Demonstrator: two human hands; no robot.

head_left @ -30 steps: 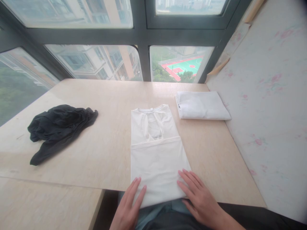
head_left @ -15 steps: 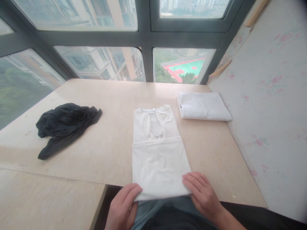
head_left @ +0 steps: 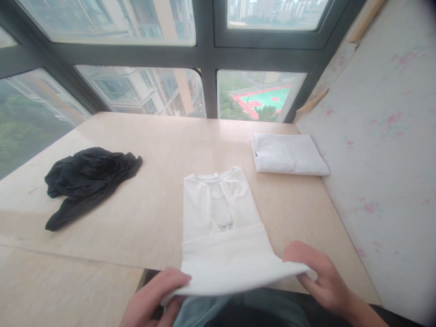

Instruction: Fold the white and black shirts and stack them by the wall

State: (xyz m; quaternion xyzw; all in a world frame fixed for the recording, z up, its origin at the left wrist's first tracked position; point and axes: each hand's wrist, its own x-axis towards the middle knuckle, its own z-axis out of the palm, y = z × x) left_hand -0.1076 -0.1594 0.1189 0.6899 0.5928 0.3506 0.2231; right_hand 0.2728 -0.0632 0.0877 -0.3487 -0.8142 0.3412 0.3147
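Observation:
A partly folded white T-shirt [head_left: 225,254] lies on the pale ledge, its collar toward the window and some dark lettering showing below the neck. My left hand [head_left: 158,293] grips its near left corner, thumb underneath and fingers on top. At the near right corner, my right hand [head_left: 322,272] pinches the cloth and holds it lifted off the ledge. The near edge of the shirt is raised between both hands and hangs over the ledge's front edge, above my lap.
A crumpled black garment [head_left: 91,181] lies at the left. Toward the back right sits a folded white cloth [head_left: 289,154], close to the flowered wall [head_left: 384,159]. Dark window frames [head_left: 207,86] border the back of the ledge [head_left: 153,204].
The shirt has slid toward me. Both hands have moved apart, and its near edge is now lifted, with the right corner pulled outward to the right.

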